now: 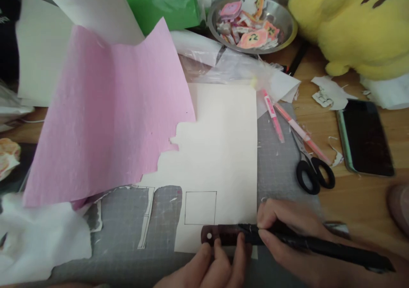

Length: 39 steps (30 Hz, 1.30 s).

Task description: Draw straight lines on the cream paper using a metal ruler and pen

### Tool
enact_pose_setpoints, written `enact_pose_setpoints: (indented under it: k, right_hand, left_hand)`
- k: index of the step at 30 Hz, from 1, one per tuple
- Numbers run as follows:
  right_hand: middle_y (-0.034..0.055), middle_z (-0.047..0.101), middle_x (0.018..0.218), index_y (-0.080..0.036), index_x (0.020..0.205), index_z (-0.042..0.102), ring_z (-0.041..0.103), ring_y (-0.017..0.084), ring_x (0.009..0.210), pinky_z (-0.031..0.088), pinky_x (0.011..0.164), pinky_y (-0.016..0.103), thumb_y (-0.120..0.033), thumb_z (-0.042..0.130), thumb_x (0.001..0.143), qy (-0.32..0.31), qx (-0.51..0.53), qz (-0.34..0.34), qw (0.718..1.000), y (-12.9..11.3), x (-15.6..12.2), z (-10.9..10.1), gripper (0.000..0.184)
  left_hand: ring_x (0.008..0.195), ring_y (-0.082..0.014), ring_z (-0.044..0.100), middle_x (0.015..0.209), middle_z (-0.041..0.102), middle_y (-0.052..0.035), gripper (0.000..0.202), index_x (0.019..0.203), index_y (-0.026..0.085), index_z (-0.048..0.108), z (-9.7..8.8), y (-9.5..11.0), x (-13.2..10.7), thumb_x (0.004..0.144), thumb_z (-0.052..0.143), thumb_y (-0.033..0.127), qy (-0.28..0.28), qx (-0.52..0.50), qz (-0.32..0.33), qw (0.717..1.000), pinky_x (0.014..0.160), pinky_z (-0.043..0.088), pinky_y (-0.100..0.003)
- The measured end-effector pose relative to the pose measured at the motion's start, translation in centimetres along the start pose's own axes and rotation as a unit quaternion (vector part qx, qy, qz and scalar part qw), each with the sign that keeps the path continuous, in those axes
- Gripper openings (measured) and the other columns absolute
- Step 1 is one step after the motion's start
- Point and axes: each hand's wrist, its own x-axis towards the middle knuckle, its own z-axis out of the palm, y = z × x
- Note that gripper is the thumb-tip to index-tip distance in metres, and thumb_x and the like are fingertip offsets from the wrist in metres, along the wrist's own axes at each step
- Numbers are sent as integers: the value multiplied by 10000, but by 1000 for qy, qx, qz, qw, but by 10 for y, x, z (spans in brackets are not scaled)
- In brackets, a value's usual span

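Observation:
With the fingertips of my left hand (212, 267) I hold down a dark ruler (225, 231) laid across the lower end of a cream sheet of paper (223, 151). A black pen (335, 249) is pinched between thumb and fingers of my right hand (289, 230). Its tip end points left along the ruler's upper edge; the exact contact with the paper is blurred. Just above the ruler, a square outline (200, 208) is drawn on the sheet. The paper's left side has been cut away unevenly, and pink paper (118, 122) overlaps it.
Black-handled scissors (308, 168) and pink markers (273, 116) lie right of the sheet, near a phone (367, 136). A metal bowl (290, 28) of paper cutouts sits behind, beside a yellow plush toy (361, 28). Paper scraps (147, 220) lie on the grey cutting mat (118, 232).

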Motion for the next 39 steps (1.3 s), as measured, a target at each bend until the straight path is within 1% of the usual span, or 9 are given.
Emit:
enact_pose_setpoints:
  k: [3,8,14,18,26,30,33,37,39]
  right_hand:
    - [-47,545,542,-218,695,433,479,80,465,369,464,178,-139,472,752,18,-23,-39,999,-3,4,4,105]
    - [-43,597,553,-213,711,483,518,79,465,386,472,169,-122,481,728,29,-63,-69,995,-4,8,6,92]
    - [-59,520,494,-222,637,393,451,72,427,345,426,157,-106,447,713,25,-57,-7,998,-6,6,3,148]
    - [-48,567,516,-218,665,463,486,81,433,365,447,172,-142,477,725,14,-62,-38,997,-5,5,5,97]
    - [-49,557,491,-220,637,432,471,80,407,354,435,176,-141,463,705,26,-96,-51,994,-4,8,8,108]
    - [-54,539,483,-219,614,412,468,73,407,349,427,162,-123,459,693,38,-105,-48,993,-6,8,8,132]
    - [-55,567,510,-219,648,449,495,74,429,369,454,162,-129,478,701,31,-103,-63,992,-4,6,9,109]
    - [-71,517,495,-222,632,396,441,67,415,330,436,165,-102,480,685,40,-105,-46,993,0,3,10,155]
    - [-71,515,510,-221,645,399,443,66,432,333,447,163,-99,476,701,24,-86,-44,995,1,2,9,155]
  left_hand:
    - [836,-155,559,1229,571,-83,300,1160,149,587,0,2,0,899,450,204,12,-2,-10,1000,739,448,-288]
    - [824,-152,564,1209,582,-76,301,1162,156,582,0,3,-1,890,468,214,16,-3,-19,1000,726,442,-273]
    - [851,-170,541,1248,552,-99,338,1160,147,579,1,1,-1,906,436,318,0,-8,-3,1000,736,456,-307]
    - [840,-154,549,1220,573,-78,313,1162,155,581,3,1,-1,891,453,244,13,5,-10,1000,734,463,-277]
    - [820,-138,566,1212,582,-61,301,1159,161,583,3,3,0,888,457,201,17,10,-16,1000,693,481,-233]
    - [816,-139,561,1210,577,-71,322,1167,147,580,3,3,0,916,396,232,18,9,-12,1000,695,485,-243]
    - [814,-136,552,1220,572,-75,315,1168,150,581,5,4,-1,901,428,217,24,11,-24,999,711,468,-250]
    - [834,-150,545,1236,563,-85,317,1179,167,573,6,5,-2,896,456,246,19,21,-17,999,746,455,-290]
    - [846,-155,547,1238,562,-89,320,1179,168,573,5,4,-2,904,442,266,17,22,-12,1000,750,456,-298]
